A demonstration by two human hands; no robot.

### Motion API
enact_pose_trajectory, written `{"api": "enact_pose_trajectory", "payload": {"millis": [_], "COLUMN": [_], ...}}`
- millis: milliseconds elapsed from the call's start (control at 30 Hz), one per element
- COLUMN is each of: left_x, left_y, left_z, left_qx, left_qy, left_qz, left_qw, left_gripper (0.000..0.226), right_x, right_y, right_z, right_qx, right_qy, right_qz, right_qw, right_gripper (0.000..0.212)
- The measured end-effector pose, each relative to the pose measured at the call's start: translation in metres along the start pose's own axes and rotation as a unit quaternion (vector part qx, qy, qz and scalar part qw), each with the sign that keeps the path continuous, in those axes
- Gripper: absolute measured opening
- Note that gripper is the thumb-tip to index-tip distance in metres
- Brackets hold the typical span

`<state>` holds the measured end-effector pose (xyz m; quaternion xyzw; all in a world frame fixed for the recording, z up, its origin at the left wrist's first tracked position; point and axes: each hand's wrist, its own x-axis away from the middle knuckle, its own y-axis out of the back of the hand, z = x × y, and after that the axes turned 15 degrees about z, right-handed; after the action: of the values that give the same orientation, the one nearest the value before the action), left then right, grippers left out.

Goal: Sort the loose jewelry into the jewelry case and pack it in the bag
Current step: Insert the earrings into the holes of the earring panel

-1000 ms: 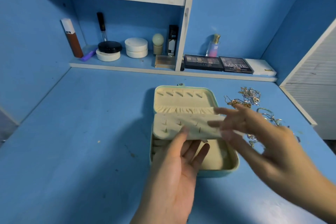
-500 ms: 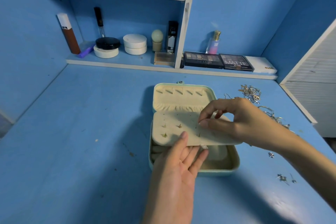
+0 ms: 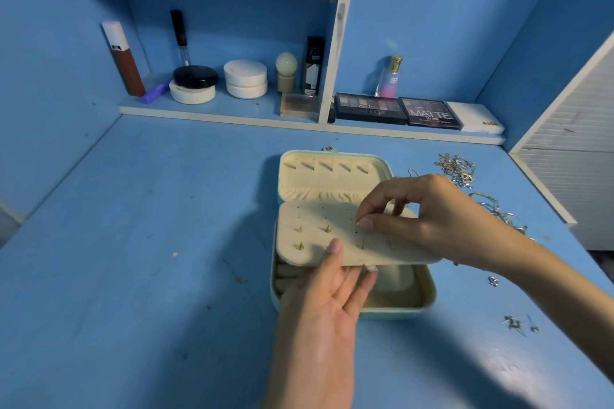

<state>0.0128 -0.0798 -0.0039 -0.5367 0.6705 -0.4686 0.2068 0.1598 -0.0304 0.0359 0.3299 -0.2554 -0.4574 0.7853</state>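
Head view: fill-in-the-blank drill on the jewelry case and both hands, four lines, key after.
1. The jewelry case lies ___ on the blue table.
2. The left hand has its thumb on the earring panel and its fingers ___ it.
3. The right hand pinches a tiny stud at the panel's ___ face.
4. The loose jewelry lies to the case's ___.
Missing: open; under; top; right.

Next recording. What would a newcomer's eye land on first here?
The open mint jewelry case at the middle of the blue table, its cream earring panel held up at the front edge by the left hand. The right hand pinches a tiny piece against that panel, and a tangle of loose jewelry lies right of the case.
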Motion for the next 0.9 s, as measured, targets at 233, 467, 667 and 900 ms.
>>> {"api": "enact_pose_trajectory", "payload": {"millis": [233,467,667,900], "left_x": [0.0,0.001,0.001,0.0], "left_y": [0.0,-0.001,0.001,0.002], "left_z": [0.0,0.0,0.0,0.001], "left_qx": [0.002,0.004,0.002,-0.001], "left_qy": [-0.003,-0.004,-0.006,-0.006], "left_qz": [-0.003,-0.004,0.003,-0.001], "left_qw": [1.0,1.0,1.0,1.0], "left_gripper": [0.036,0.034,0.04,0.035], "right_x": [-0.004,-0.011,-0.009,-0.011], "right_y": [0.005,0.014,0.012,0.015], "right_z": [0.0,-0.001,-0.004,0.003], "right_qx": [0.042,0.061,0.081,0.149], "right_qy": [-0.011,-0.017,0.003,0.042], "right_qz": [0.027,0.087,0.093,0.122], "right_qw": [0.999,0.994,0.992,0.98], "right_gripper": [0.011,0.007,0.005,0.007]}}
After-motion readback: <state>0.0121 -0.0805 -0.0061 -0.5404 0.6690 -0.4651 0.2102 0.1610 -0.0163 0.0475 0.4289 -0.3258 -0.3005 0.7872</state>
